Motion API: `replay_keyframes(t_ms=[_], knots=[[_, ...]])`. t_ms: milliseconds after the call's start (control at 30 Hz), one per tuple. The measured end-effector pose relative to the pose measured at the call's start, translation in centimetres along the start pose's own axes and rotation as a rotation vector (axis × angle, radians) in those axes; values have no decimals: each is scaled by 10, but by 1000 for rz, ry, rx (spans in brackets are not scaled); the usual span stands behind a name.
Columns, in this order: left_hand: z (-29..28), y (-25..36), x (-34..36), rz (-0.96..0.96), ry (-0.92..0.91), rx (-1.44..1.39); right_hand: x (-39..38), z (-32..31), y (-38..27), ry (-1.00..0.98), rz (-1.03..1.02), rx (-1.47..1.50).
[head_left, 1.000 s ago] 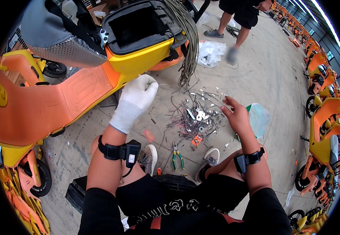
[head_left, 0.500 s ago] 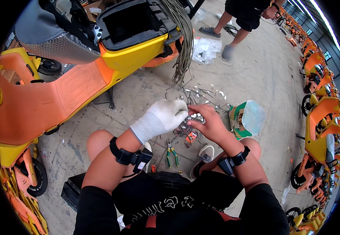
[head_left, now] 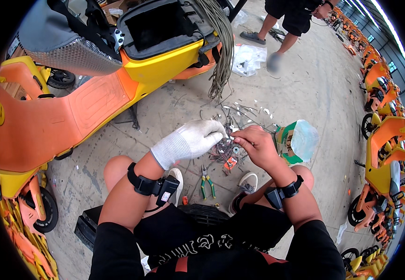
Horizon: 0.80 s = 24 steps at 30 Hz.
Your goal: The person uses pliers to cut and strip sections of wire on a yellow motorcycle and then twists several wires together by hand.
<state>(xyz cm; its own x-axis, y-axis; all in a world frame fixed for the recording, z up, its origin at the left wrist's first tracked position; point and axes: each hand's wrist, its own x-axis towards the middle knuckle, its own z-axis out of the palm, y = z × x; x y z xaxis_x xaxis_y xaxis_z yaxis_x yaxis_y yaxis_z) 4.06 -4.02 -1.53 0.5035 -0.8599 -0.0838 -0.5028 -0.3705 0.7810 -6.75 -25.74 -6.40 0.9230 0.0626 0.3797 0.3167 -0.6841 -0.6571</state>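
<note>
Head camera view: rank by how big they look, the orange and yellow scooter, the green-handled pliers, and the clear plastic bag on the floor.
1. orange and yellow scooter, by far the largest.
2. clear plastic bag.
3. green-handled pliers, smallest.

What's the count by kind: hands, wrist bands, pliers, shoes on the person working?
Hands: 2, a gloved left hand and a bare right hand, both pinching small metal parts
Black wrist bands: 2, left, right
Green-handled pliers: 1
White shoes: 2, left, right
Total: 7
</note>
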Motion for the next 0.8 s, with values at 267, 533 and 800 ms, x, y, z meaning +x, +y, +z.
replay_keyframes(t_ms=[267, 533, 800], knots=[[-5, 5, 5, -200, -265, -373, 0, -2, -2, 44, -52, 25], [4, -4, 7, -217, -367, -684, -1, -6, -4, 43, -100, -14], [10, -4, 6, -223, -424, -765, 0, -5, -4, 86, -135, 18]])
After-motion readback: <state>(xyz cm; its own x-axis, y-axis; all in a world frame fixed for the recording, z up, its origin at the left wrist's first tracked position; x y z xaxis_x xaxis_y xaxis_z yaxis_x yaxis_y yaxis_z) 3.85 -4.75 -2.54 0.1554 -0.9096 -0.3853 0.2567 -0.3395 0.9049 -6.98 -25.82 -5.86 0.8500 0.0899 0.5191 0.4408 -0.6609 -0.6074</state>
